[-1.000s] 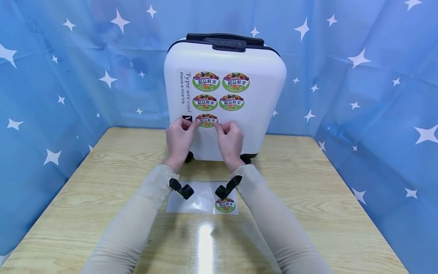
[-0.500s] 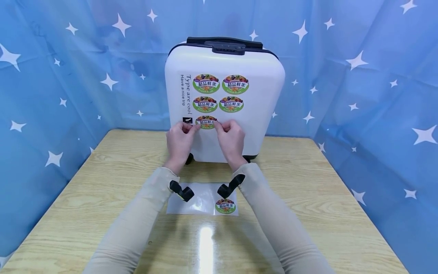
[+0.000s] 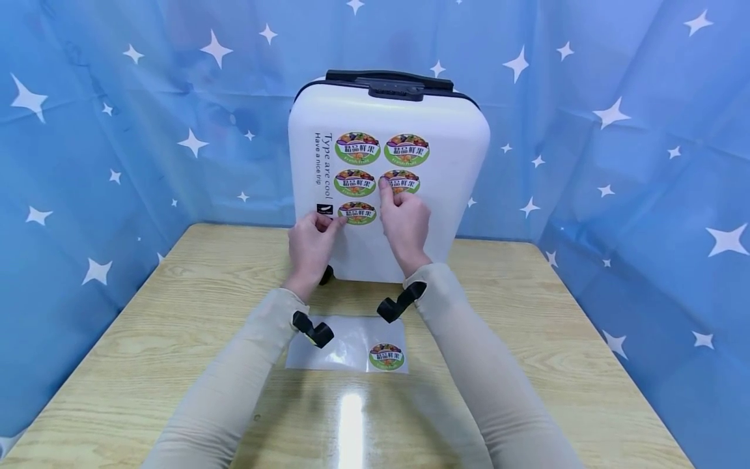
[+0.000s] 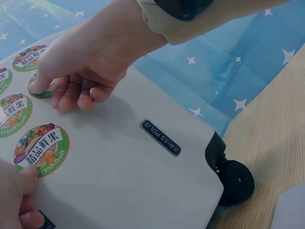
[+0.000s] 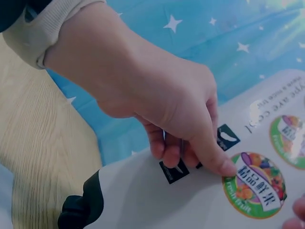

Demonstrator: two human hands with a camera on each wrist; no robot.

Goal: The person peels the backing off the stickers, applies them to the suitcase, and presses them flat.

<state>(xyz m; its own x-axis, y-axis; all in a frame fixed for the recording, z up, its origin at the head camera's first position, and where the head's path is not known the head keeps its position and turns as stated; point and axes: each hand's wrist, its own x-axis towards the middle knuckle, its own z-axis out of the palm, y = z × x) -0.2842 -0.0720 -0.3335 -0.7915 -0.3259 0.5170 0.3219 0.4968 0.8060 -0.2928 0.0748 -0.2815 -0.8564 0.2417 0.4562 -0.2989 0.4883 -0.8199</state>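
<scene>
A white suitcase (image 3: pixel 454 146) stands upright, bearing several oval fruit stickers in two columns. My left hand (image 3: pixel 310 247) rests its thumb on the left edge of the lowest sticker (image 3: pixel 360 213), which lies against the case; its other fingers are bent beneath. Higher up on the right, my right hand (image 3: pixel 406 225) touches the left part of the middle-right sticker (image 3: pixel 406 182) with its thumb. The left wrist view shows that right thumb (image 4: pixel 40 86) lying over the sticker, the other fingers loosely curled. In the right wrist view the left thumb (image 5: pixel 226 166) overlaps the lowest sticker's edge.
On the wooden table (image 3: pixel 515 339) lies a glossy backing sheet (image 3: pixel 340 355) with one oval sticker (image 3: pixel 387 357) at its right end. A black handle (image 3: pixel 389 78) tops the suitcase. Blue star-patterned cloth (image 3: pixel 117 163) surrounds the table at the back and sides.
My right hand has left the right edge of the lowest sticker and moved up to the middle-right sticker. The left hand stays at the lowest sticker. The head view has shifted slightly.
</scene>
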